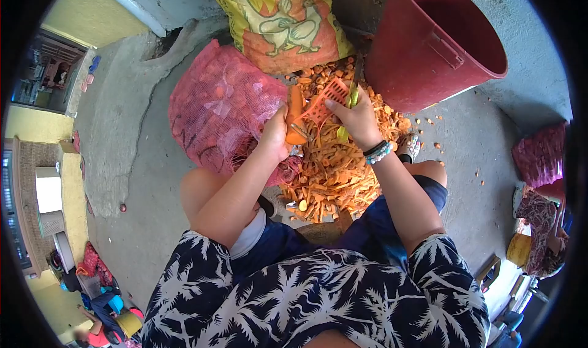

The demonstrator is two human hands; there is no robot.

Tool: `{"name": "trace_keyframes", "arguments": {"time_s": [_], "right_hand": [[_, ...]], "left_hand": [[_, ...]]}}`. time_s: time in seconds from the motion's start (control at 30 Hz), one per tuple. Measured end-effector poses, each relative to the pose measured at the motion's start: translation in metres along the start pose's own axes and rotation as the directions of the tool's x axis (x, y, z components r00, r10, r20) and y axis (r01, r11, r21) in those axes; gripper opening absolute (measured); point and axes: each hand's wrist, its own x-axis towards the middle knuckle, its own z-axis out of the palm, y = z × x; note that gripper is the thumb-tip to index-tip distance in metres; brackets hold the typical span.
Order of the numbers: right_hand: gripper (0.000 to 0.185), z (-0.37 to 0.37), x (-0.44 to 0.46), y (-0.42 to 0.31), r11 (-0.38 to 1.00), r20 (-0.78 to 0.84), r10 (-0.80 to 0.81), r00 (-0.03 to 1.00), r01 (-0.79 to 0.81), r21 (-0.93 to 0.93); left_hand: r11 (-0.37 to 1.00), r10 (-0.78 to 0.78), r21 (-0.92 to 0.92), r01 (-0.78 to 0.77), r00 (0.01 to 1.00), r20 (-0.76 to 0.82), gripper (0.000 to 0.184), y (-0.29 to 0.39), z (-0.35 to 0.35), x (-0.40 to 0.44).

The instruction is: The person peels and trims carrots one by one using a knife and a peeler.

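My left hand (277, 132) is closed around an orange carrot (295, 112), above the pile of carrot peelings (340, 164) on the floor. My right hand (360, 118) grips a knife with a yellow-green handle (352, 96), its dark blade pointing away from me. Under my right thumb lies a flat orange perforated plastic piece (331, 100), which reaches toward the carrot; whether they touch, I cannot tell. Beside my left hand sits a pink mesh sack (223, 103) filled with what look like carrots.
A tall red bin (416, 60) stands against the wall at the back right. A yellow and orange sack with a chicken print (282, 26) leans behind the pile. At the far right are another pink mesh sack (539, 155) and a person (539, 225). Clothes (101, 287) lie at left.
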Motion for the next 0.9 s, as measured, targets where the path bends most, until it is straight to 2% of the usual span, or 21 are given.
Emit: {"name": "trace_keyframes", "arguments": {"time_s": [0.1, 0.17, 0.2, 0.23, 0.27, 0.3, 0.33, 0.37, 0.4, 0.43, 0.5, 0.53, 0.6, 0.7, 0.8, 0.83, 0.9], "right_hand": [[0.037, -0.002, 0.005, 0.002, 0.999, 0.028, -0.043, 0.999, 0.043, 0.0], [0.037, -0.006, 0.015, 0.006, 1.0, 0.013, -0.018, 1.0, 0.018, -0.011], [0.036, -0.009, 0.023, 0.009, 1.0, -0.001, 0.005, 1.0, -0.005, -0.02], [0.032, -0.022, 0.036, 0.01, 0.968, -0.172, -0.001, 0.985, -0.043, -0.248], [0.026, -0.035, 0.047, 0.01, 0.982, -0.251, -0.148, 0.956, 0.113, -0.15], [0.021, -0.048, 0.056, 0.011, 0.879, -0.383, -0.407, 0.829, 0.241, -0.411], [0.022, -0.061, 0.069, 0.017, 0.918, -0.504, -0.37, 0.78, 0.224, -0.326], [0.024, -0.068, 0.073, 0.029, 0.945, -0.511, -0.323, 0.797, 0.249, -0.209], [0.026, -0.065, 0.067, 0.023, 0.959, -0.509, -0.278, 0.815, 0.27, -0.09], [0.029, -0.052, 0.056, 0.014, 0.973, -0.44, -0.231, 0.868, 0.219, -0.077], [0.035, -0.02, 0.026, -0.002, 0.995, -0.246, -0.101, 0.964, 0.098, -0.026], [0.038, -0.007, 0.014, -0.003, 0.993, -0.199, -0.119, 0.973, 0.122, -0.001], [0.042, 0.003, -0.001, -0.007, 0.996, -0.082, -0.089, 0.993, 0.087, -0.032], [0.043, 0.008, -0.009, -0.011, 0.999, -0.033, -0.018, 0.999, 0.016, -0.043], [0.037, 0.0, 0.005, 0.003, 0.99, -0.003, -0.09, 0.996, 0.089, -0.112], [0.037, -0.005, 0.014, 0.006, 0.99, -0.004, -0.09, 0.996, 0.089, -0.111], [0.029, -0.023, 0.038, 0.008, 0.975, -0.166, -0.141, 0.976, 0.108, -0.194]], "left_hand": [[0.999, 0.032, -0.004, -0.032, 0.998, 0.052, 0.039, -0.005, -0.004, 0.003], [0.996, 0.017, 0.084, -0.037, 0.972, 0.232, 0.041, -0.008, -0.01, 0.003], [0.996, 0.015, 0.085, -0.035, 0.973, 0.232, 0.041, -0.009, -0.007, -0.006], [0.991, -0.082, 0.123, 0.055, 0.971, 0.223, 0.042, -0.007, 0.002, -0.019], [0.976, -0.178, 0.159, 0.146, 0.961, 0.21, 0.044, -0.006, 0.006, -0.026], [0.975, -0.179, 0.185, 0.119, 0.919, 0.351, 0.044, -0.013, -0.008, -0.015], [0.975, -0.181, 0.188, 0.12, 0.919, 0.35, 0.044, -0.014, -0.007, -0.016], [0.987, -0.149, 0.104, 0.119, 0.92, 0.363, 0.045, -0.013, -0.006, -0.016], [0.993, -0.114, 0.015, 0.117, 0.921, 0.373, 0.046, -0.011, -0.006, -0.016], [0.994, -0.109, 0.013, 0.112, 0.921, 0.374, 0.046, -0.009, -0.007, -0.013], [0.994, -0.036, -0.094, 0.058, 0.973, 0.227, 0.04, -0.006, -0.011, -0.001], [0.989, -0.007, -0.146, 0.028, 0.989, 0.146, 0.037, -0.003, -0.01, -0.001], [0.992, -0.014, -0.122, 0.027, 0.994, 0.109, 0.035, -0.004, -0.007, -0.003], [0.997, 0.019, -0.078, -0.015, 0.998, 0.057, 0.036, -0.006, 0.0, -0.002], [0.995, 0.038, -0.097, -0.035, 0.999, 0.037, 0.037, -0.006, 0.006, -0.009], [0.999, 0.013, -0.034, -0.011, 0.998, 0.063, 0.039, -0.005, 0.008, -0.013], [0.999, -0.016, 0.032, 0.013, 0.996, 0.089, 0.04, -0.007, 0.006, -0.017]]}}
